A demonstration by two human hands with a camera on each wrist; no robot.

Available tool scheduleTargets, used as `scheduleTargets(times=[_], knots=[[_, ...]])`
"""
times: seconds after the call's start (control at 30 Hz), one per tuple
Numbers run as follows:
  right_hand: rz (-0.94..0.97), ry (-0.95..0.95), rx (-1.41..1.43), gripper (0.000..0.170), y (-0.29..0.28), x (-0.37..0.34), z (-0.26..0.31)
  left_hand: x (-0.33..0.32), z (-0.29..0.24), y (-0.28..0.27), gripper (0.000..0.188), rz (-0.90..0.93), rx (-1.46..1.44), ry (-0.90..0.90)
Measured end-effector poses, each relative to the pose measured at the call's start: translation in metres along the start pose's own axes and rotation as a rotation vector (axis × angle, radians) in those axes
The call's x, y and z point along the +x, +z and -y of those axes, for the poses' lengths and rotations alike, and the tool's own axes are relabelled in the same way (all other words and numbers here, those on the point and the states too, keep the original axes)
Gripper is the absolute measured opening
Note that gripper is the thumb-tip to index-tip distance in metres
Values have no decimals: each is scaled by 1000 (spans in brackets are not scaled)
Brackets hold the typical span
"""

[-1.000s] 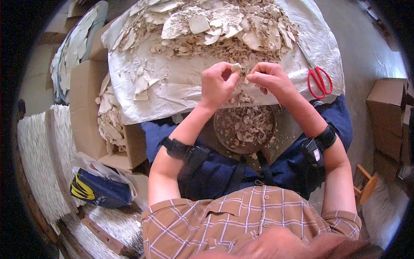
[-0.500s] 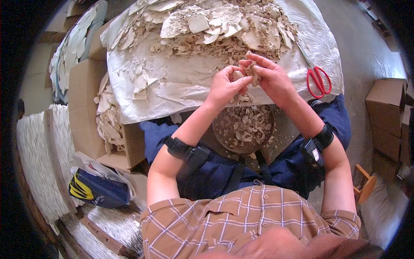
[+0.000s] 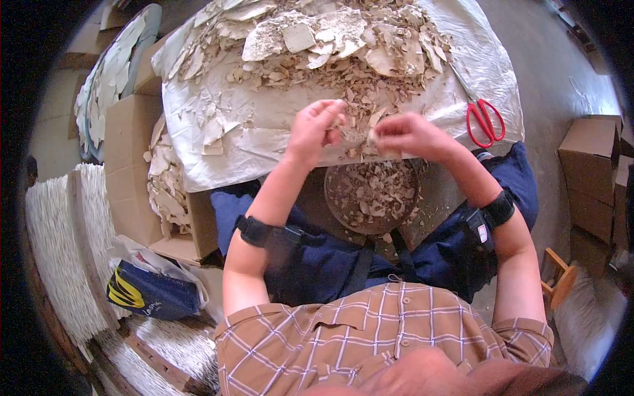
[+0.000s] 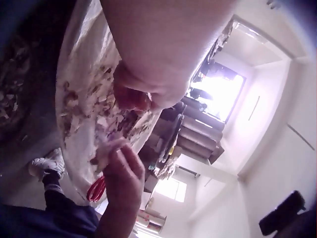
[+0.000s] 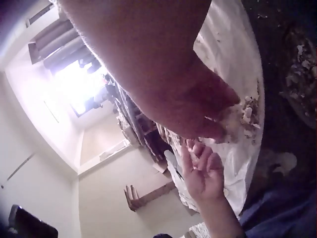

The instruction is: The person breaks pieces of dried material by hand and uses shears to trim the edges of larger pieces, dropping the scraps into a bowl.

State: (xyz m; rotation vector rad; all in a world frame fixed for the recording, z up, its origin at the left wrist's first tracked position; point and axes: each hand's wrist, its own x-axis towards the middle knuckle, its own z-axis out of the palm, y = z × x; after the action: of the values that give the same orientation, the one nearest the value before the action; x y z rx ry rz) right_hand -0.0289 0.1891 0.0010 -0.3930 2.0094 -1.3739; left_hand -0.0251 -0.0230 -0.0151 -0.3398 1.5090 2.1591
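Observation:
Over the near edge of the white cloth (image 3: pixel 277 142), my left hand (image 3: pixel 314 131) is raised with its fingers loosely curled. Nothing shows between its fingers in the right wrist view, where the left hand (image 5: pixel 204 178) turns its palm to the camera. My right hand (image 3: pixel 413 135), blurred, pinches a small pale flake (image 3: pixel 372 137) between thumb and fingers. Below both hands, a round dark pan (image 3: pixel 328 198) holds many pale broken bits. Beyond them lies a large heap of pale, flaky pieces (image 3: pixel 277 36), with smaller crumbs trailing toward the cloth's near edge.
Red-handled scissors (image 3: pixel 485 124) lie on the cloth at the right. A cardboard box (image 3: pixel 129 165) of larger flakes stands at the left, near a blue bag (image 3: pixel 152 290). More cartons (image 3: pixel 591 158) and a wooden stool (image 3: pixel 563 280) are on the right.
Half a second ago both hands met around a pale clump; now they are apart. The left hand has moved left, while the right hand has dropped slightly toward the near edge.

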Motion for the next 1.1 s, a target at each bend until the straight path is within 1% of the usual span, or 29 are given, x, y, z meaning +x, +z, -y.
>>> scheduleTargets(times=[0.03, 0.07, 0.13, 0.17, 0.2, 0.27, 0.3, 0.33, 0.37, 0.4, 0.47, 0.5, 0.53, 0.57, 0.6, 0.63, 0.7, 0.73, 0.8, 0.83, 0.87, 0.9, 0.93, 0.97, 1.0, 1.03, 1.1], knots=[[171, -76, -259, 21, 1, -3, 2, -2, -4, -6, 17, -57, -55, 28], [172, -77, -259, 21, 2, -3, -4, -4, -7, -13, 17, -114, -109, 56], [-72, -268, -425, 19, 8, -2, -15, -8, -10, -22, 19, -124, -139, 59], [-203, -275, -603, 22, 3, 1, -19, -11, -11, -27, 23, -134, -172, 64], [-201, -277, -606, 22, 0, 6, -21, -13, -13, -32, 27, -144, -205, 71], [-522, -337, -847, 32, -6, 14, -22, -18, -11, -52, 29, -126, -197, 97], [-463, -260, -812, 42, -6, 15, -18, -22, -11, -63, 28, -195, -233, 187], [-464, -261, -815, 42, -4, 18, -19, -25, -10, -77, 28, -264, -270, 276], [-512, -271, -878, 46, 1, 22, -24, -29, -12, -98, 26, -340, -317, 366], [-559, -278, -940, 49, 5, 26, -29, -34, -14, -125, 25, -418, -363, 453], [-568, -279, -949, 51, 9, 31, -34, -51, -20, -186, 21, -558, -438, 590], [-578, -285, -960, 54, 10, 33, -35, -63, -21, -229, 20, -580, -566, 596], [-575, -289, -964, 54, 11, 36, -36, -75, -24, -267, 20, -599, -695, 602], [-584, -316, -985, 51, 11, 37, -37, -88, -30, -288, 20, -652, -766, 673], [-593, -343, -1005, 48, 12, 38, -37, -98, -31, -304, 21, -706, -837, 743], [-590, -347, -1008, 48, 11, 38, -36, -109, -36, -303, 21, -708, -841, 746], [-564, -425, -1073, 36, 11, 36, -34, -126, -47, -305, 28, -1004, -1108, 784], [-560, -427, -1074, 36, 11, 35, -35, -128, -47, -305, 28, -1007, -1110, 785], [-469, -453, -1029, 22, 14, 33, -34, -131, -47, -301, 34, -1013, -1085, 824], [-466, -453, -1028, 22, 17, 31, -33, -128, -45, -295, 34, -1015, -1086, 823], [-391, -408, -1010, 17, 20, 27, -32, -119, -40, -288, 31, -965, -947, 758], [-317, -363, -990, 12, 23, 23, -29, -112, -40, -281, 28, -912, -809, 691], [-314, -363, -989, 12, 25, 20, -27, -103, -31, -290, 21, -646, -684, 621], [-276, -327, -841, 12, 26, 18, -25, -94, -40, -248, 14, -464, -620, 538], [-235, -290, -693, 12, 27, 17, -23, -83, -42, -206, 15, -456, -506, 520], [-228, -289, -692, 12, 26, 17, -22, -72, -40, -171, 17, -392, -361, 479], [-333, -258, -651, 16, 20, 19, -23, -54, -34, -118, 22, -300, -7, 334]])
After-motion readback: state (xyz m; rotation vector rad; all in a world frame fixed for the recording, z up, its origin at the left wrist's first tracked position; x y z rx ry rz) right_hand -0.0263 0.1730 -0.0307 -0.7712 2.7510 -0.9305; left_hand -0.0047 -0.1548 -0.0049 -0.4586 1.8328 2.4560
